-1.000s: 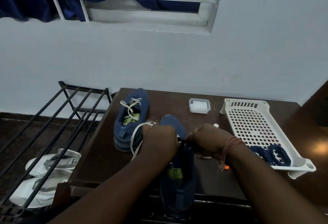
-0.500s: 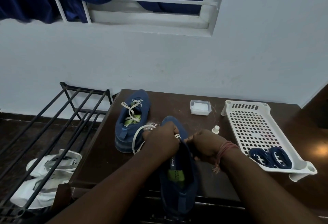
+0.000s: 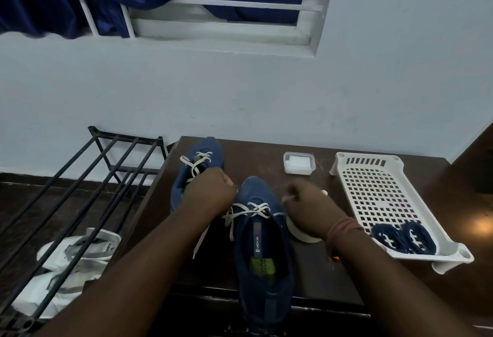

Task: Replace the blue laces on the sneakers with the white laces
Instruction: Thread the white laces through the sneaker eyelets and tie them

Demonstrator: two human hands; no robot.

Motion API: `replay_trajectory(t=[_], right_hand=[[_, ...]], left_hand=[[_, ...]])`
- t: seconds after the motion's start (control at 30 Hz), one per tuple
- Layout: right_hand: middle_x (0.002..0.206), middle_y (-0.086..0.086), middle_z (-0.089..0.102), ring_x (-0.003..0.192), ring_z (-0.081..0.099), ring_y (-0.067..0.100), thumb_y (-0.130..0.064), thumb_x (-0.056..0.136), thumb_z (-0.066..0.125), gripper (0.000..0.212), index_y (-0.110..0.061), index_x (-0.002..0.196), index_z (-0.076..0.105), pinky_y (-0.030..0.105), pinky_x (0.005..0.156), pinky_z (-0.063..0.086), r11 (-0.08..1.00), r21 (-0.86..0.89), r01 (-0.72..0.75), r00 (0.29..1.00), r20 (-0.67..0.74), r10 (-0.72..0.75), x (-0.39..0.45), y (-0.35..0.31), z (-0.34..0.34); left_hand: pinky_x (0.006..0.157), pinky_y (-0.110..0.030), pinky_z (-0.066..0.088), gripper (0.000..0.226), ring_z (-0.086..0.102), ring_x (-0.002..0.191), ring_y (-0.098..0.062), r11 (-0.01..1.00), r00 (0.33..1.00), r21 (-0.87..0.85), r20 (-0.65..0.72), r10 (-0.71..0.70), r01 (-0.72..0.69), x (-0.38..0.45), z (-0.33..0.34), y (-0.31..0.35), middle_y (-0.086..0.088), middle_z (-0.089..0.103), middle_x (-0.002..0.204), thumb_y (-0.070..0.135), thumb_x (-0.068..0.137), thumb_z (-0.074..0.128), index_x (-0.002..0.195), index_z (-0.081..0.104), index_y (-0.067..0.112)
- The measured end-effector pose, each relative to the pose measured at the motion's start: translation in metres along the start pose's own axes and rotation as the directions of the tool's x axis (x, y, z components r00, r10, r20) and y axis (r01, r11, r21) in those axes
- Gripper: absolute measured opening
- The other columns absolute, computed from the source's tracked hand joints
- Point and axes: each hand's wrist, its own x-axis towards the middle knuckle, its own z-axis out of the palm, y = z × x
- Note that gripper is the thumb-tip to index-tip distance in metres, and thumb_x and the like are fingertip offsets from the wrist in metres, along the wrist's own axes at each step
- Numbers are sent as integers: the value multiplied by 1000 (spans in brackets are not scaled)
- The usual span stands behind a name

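Observation:
Two blue sneakers stand on the dark table (image 3: 346, 278). The near sneaker (image 3: 262, 256) has a white lace (image 3: 250, 210) crossed through its front eyelets. My left hand (image 3: 210, 192) grips one end of that lace at the shoe's left side. My right hand (image 3: 306, 210) is curled on the other end at the right side. The far sneaker (image 3: 198, 166), partly behind my left hand, is laced in white too. Two coiled blue laces (image 3: 404, 238) lie in the white perforated tray (image 3: 378, 195).
A small clear lidded box (image 3: 298, 163) sits at the table's back. A white round object (image 3: 301, 232) lies under my right wrist. A black metal rack (image 3: 80, 190) stands left of the table, with white shoes (image 3: 72, 262) beneath it.
My hands have pulled apart to either side of the near sneaker, drawing the white lace taut and uncovering the crossed lacing over its tongue.

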Motion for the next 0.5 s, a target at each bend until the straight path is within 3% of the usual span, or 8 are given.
replay_trajectory(t=[0.1, 0.2, 0.23, 0.27, 0.3, 0.33, 0.4, 0.5], right_hand=[[85, 7, 64, 81, 61, 24, -24, 92, 55, 15, -15, 86, 65, 31, 74, 50, 990, -139, -22, 973, 224, 53, -1, 1, 10], [79, 16, 63, 76, 60, 32, -23, 84, 50, 16, -13, 75, 59, 36, 71, 53, 962, 247, -115, 991, 94, 95, 4, -9, -2], [81, 20, 64, 78, 63, 37, -22, 84, 46, 15, -13, 75, 55, 43, 76, 56, 850, 509, -138, 990, 40, 138, 6, -13, -9], [78, 20, 64, 73, 64, 36, -19, 86, 42, 16, -12, 75, 50, 43, 73, 57, 606, 778, -166, 975, 39, 218, 7, -17, -15], [69, 15, 59, 60, 59, 30, -17, 88, 38, 18, -13, 73, 46, 37, 63, 54, 338, 928, -156, 958, 60, 279, 5, -20, -22], [60, 9, 51, 48, 46, 22, -17, 89, 37, 21, -15, 68, 43, 29, 52, 43, 190, 975, -114, 943, 46, 330, 5, -19, -26], [54, 3, 42, 41, 31, 18, -25, 84, 46, 25, -19, 60, 45, 28, 48, 29, 290, 955, -64, 901, -70, 428, 7, -10, -31], [63, 5, 50, 52, 44, 23, -36, 82, 58, 26, -17, 66, 48, 37, 55, 41, 711, 702, -23, 853, -357, 381, 7, -2, -30]], left_hand=[[90, -37, 55, 20, 67, 98, -28, 997, 1000, 75, 8, 3, -4, 1, 4, -1, -10, 72, 103, 15, 94, 54, 98, 72, 9], [88, -31, 53, 25, 66, 105, -27, 991, 999, 129, 15, 28, -30, 1, 5, -1, -8, 70, 109, 11, 95, 50, 109, 71, 10], [88, -32, 53, 24, 65, 105, -26, 987, 999, 155, 40, 34, -40, 0, 5, -1, -8, 70, 110, 9, 95, 51, 109, 70, 11], [90, -33, 53, 22, 65, 104, -26, 982, 997, 182, 68, 40, -52, 0, 5, -1, -8, 70, 111, 9, 95, 52, 109, 69, 10], [90, -36, 53, 21, 65, 103, -26, 976, 994, 205, 94, 47, -66, 1, 6, -3, -8, 70, 112, 9, 95, 54, 110, 68, 10], [91, -37, 54, 21, 65, 103, -27, 973, 991, 219, 121, 53, -79, 1, 7, -4, -9, 69, 114, 9, 94, 56, 111, 68, 11], [93, -39, 53, 27, 64, 106, -27, 967, 984, 235, 172, 55, -95, 3, 11, -7, -8, 68, 118, 10, 91, 59, 117, 65, 14], [95, -40, 52, 35, 63, 109, -29, 965, 973, 229, 217, 80, -130, 3, 17, -8, -9, 66, 123, 8, 90, 58, 124, 62, 14]])
